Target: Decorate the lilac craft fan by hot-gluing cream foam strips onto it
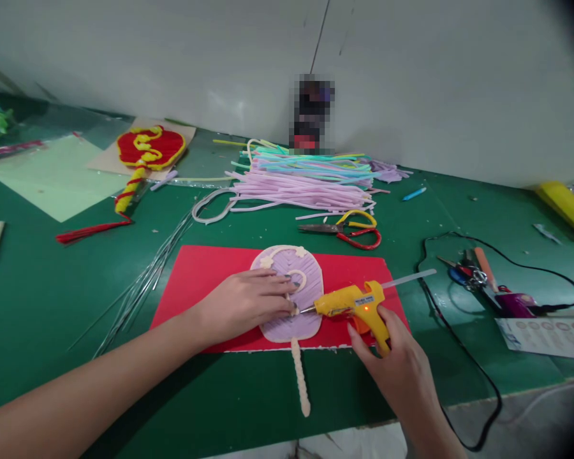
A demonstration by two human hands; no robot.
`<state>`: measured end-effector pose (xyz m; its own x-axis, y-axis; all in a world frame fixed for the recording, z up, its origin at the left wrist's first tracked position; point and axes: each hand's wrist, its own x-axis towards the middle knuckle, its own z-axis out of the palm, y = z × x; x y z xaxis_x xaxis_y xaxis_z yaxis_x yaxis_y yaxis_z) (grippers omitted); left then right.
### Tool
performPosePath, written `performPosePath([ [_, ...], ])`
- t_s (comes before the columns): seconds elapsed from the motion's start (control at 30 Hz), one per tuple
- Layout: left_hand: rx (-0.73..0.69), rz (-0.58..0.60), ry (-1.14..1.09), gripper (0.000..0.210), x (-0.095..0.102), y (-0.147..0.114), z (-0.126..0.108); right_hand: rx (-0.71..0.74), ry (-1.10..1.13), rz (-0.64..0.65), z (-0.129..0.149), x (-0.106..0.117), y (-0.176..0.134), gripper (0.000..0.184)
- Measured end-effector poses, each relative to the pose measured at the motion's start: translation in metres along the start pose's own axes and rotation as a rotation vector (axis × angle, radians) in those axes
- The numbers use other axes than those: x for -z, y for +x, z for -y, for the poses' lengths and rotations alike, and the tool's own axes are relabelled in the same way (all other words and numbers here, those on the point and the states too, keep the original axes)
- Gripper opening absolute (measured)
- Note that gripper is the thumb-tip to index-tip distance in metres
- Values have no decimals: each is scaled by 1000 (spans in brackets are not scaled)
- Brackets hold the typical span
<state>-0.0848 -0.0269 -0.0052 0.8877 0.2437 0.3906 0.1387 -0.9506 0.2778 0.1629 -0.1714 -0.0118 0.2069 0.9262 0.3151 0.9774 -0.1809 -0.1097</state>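
Note:
A lilac fan [287, 326] with a cream rim, small cream flower shapes and a cream curl [297, 279] lies on a red sheet [191, 287]. Its cream twisted handle [300, 379] reaches past the sheet's near edge. My left hand [251, 299] rests on the fan with its fingers stretched over the curl; whatever is under the fingertips is mostly hidden. From the right, my right hand [395, 350] grips a yellow hot glue gun [349, 303], its orange light lit and a glue stick [414, 277] poking out behind. The gun's nozzle meets the fan beside my left fingertips.
Scissors [347, 231] lie behind the red sheet, before a pile of pastel pipe cleaners [301, 185]. Thin wires [146, 280] and a red-yellow fan [146, 150] are at left. A black cord [447, 325] loops at right near several tools [483, 274].

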Motion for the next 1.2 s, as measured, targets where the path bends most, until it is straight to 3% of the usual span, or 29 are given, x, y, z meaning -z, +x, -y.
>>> performPosePath([
  [0.23, 21, -30, -9, 28, -3, 0, -3, 15, -45, 41, 3, 6, 1, 46],
  [0.53, 151, -57, -90, 24, -2, 3, -9, 54, -53, 36, 5, 6, 0, 44],
  [1.2, 182, -80, -104, 18, -7, 2, -8, 87, 47, 37, 4, 2, 1, 39],
])
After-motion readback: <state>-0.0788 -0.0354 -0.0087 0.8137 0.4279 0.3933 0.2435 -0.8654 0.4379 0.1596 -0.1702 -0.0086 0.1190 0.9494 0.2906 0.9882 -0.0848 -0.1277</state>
